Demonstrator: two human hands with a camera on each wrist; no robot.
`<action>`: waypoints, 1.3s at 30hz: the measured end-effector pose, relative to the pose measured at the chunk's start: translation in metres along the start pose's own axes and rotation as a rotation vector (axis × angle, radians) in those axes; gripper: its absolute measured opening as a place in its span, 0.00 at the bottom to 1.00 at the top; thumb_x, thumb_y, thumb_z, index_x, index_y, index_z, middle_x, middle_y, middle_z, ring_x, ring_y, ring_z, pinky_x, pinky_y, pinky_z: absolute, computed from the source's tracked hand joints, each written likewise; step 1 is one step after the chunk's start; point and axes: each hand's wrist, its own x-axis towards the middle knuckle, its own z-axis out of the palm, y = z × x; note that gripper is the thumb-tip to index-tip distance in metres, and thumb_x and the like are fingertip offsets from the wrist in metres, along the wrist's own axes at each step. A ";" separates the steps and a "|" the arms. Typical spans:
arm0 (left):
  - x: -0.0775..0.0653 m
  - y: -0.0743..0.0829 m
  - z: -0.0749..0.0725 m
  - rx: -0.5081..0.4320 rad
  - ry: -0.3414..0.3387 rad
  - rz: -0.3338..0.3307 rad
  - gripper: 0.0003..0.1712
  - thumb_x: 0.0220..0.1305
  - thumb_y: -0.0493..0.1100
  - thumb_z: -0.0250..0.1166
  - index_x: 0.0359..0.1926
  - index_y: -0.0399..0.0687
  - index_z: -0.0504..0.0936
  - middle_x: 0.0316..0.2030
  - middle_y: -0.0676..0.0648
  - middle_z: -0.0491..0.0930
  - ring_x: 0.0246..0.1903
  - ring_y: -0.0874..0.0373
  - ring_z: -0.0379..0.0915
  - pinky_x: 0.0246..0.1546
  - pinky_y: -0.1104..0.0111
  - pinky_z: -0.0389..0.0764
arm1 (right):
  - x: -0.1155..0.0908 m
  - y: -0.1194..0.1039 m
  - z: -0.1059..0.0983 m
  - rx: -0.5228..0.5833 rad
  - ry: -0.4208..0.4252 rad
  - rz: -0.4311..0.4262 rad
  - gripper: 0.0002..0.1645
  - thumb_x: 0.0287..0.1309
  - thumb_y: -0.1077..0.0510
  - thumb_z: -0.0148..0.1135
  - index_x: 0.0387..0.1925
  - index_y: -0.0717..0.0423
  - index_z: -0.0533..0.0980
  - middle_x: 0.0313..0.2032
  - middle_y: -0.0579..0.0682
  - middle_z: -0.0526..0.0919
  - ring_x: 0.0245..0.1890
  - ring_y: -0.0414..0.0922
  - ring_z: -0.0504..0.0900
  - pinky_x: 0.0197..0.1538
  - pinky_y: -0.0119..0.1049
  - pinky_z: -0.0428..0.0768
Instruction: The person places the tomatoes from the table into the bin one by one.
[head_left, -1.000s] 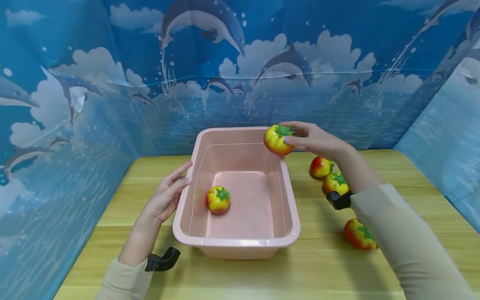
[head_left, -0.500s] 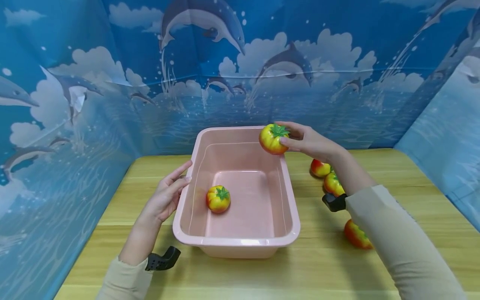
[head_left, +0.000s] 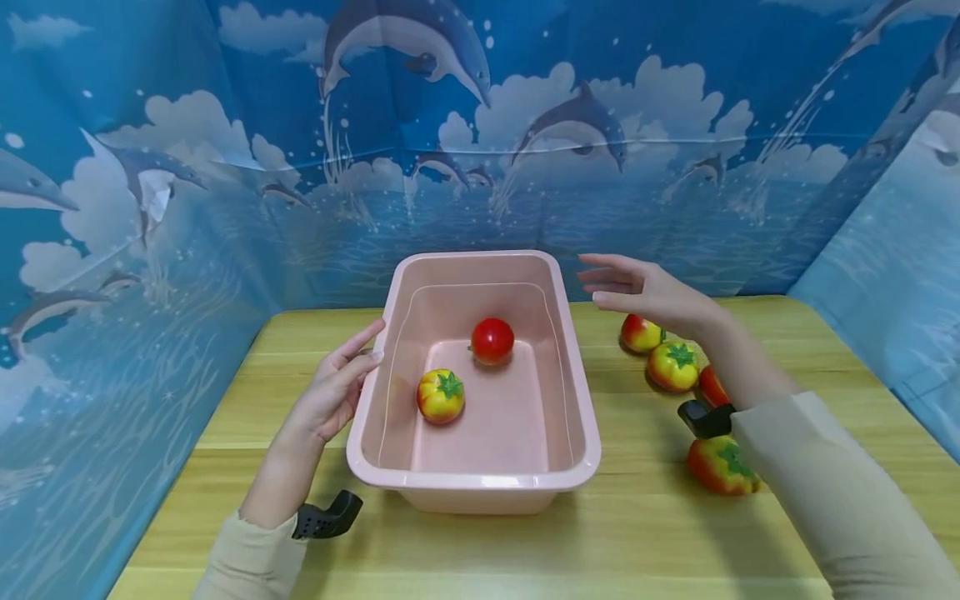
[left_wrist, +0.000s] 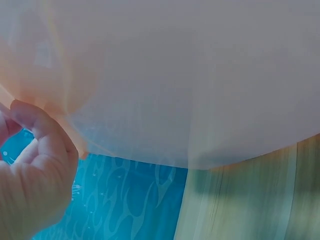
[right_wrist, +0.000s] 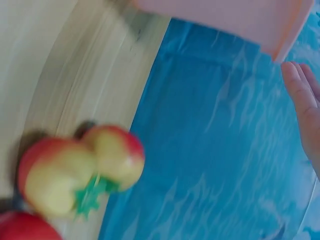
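Observation:
A pink plastic tub (head_left: 472, 481) stands in the middle of the table. My left hand (head_left: 330, 400) holds its left rim, the thumb and index fingertip at the edge. Inside lie a yellow-red tomato (head_left: 440, 397) with a green leafy top and, farther back, a tomato (head_left: 492, 342) showing its red smooth side. My right hand (head_left: 648, 292) hovers just right of the tub's far right corner, fingers extended and holding nothing. Below that hand and forearm, on the table, are a red-yellow tomato (head_left: 640, 332), a yellow tomato (head_left: 672, 367), a partly hidden red one (head_left: 712, 386) and another tomato (head_left: 722, 465).
The wooden table (head_left: 480, 554) ends at a blue dolphin-print sheet (head_left: 465, 208), which rises behind and on both sides. Dark cameras are strapped to the left wrist (head_left: 327, 516) and right wrist (head_left: 707, 419). Beige sleeves cover both forearms.
The right hand has let go of its tomato and drawn back to the right. That tomato now lies in the tub, red side showing. The left hand has stayed at the rim.

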 end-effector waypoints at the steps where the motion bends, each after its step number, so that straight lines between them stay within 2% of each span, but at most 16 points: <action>1: 0.000 0.000 0.000 0.000 -0.003 0.003 0.34 0.67 0.33 0.48 0.72 0.45 0.50 0.41 0.48 0.74 0.36 0.61 0.80 0.40 0.64 0.81 | -0.005 0.002 -0.003 -0.017 0.008 0.004 0.35 0.64 0.51 0.55 0.70 0.43 0.55 0.65 0.53 0.63 0.64 0.52 0.62 0.61 0.52 0.67; 4: 0.000 0.000 -0.001 0.002 -0.015 0.012 0.34 0.67 0.33 0.48 0.72 0.44 0.49 0.42 0.48 0.74 0.37 0.61 0.79 0.41 0.64 0.81 | -0.021 0.007 -0.013 -0.058 0.031 0.016 0.33 0.65 0.53 0.53 0.69 0.45 0.57 0.64 0.53 0.65 0.63 0.49 0.65 0.60 0.48 0.70; 10: 0.000 0.001 -0.001 -0.007 -0.019 0.007 0.34 0.67 0.33 0.49 0.72 0.45 0.50 0.44 0.47 0.74 0.40 0.59 0.79 0.43 0.61 0.80 | -0.059 0.017 -0.034 -0.149 0.087 0.017 0.31 0.66 0.57 0.52 0.68 0.46 0.58 0.60 0.45 0.69 0.55 0.32 0.71 0.50 0.27 0.75; 16: -0.001 0.001 -0.001 -0.016 -0.019 0.001 0.34 0.67 0.33 0.48 0.72 0.45 0.50 0.43 0.48 0.74 0.39 0.60 0.79 0.43 0.61 0.80 | -0.094 0.033 -0.050 -0.178 0.095 -0.009 0.32 0.65 0.63 0.51 0.68 0.49 0.57 0.56 0.34 0.70 0.53 0.27 0.70 0.47 0.23 0.76; 24: 0.000 0.002 0.000 -0.016 -0.031 0.007 0.34 0.67 0.33 0.49 0.72 0.45 0.50 0.42 0.48 0.75 0.41 0.59 0.78 0.44 0.61 0.79 | -0.128 0.069 -0.060 -0.059 -0.021 -0.092 0.35 0.63 0.74 0.46 0.69 0.56 0.54 0.59 0.35 0.70 0.56 0.30 0.70 0.47 0.27 0.78; 28: 0.000 0.001 0.000 -0.022 -0.032 0.004 0.34 0.67 0.33 0.49 0.72 0.45 0.50 0.44 0.47 0.74 0.41 0.58 0.78 0.44 0.60 0.79 | -0.143 0.088 -0.057 0.003 -0.059 -0.080 0.35 0.62 0.75 0.45 0.70 0.59 0.52 0.59 0.36 0.70 0.57 0.30 0.70 0.47 0.30 0.79; 34: 0.000 0.000 -0.001 -0.037 -0.029 -0.007 0.34 0.68 0.33 0.48 0.72 0.46 0.50 0.46 0.46 0.74 0.42 0.58 0.78 0.45 0.60 0.78 | -0.163 0.112 -0.048 0.085 -0.106 -0.039 0.34 0.63 0.74 0.45 0.68 0.67 0.49 0.60 0.35 0.69 0.57 0.29 0.69 0.48 0.30 0.78; 37: 0.001 0.000 -0.001 -0.036 -0.023 -0.004 0.34 0.68 0.33 0.49 0.72 0.46 0.50 0.44 0.47 0.74 0.41 0.59 0.78 0.45 0.61 0.78 | -0.168 0.123 -0.044 0.153 -0.163 -0.034 0.33 0.62 0.75 0.45 0.67 0.70 0.49 0.60 0.35 0.69 0.58 0.29 0.68 0.52 0.27 0.75; 39: 0.000 -0.001 -0.001 -0.037 -0.021 0.000 0.34 0.67 0.33 0.49 0.72 0.45 0.49 0.42 0.48 0.75 0.40 0.59 0.78 0.44 0.62 0.79 | -0.169 0.130 -0.041 0.228 -0.232 -0.043 0.34 0.62 0.76 0.44 0.67 0.71 0.48 0.62 0.36 0.67 0.59 0.30 0.67 0.54 0.27 0.73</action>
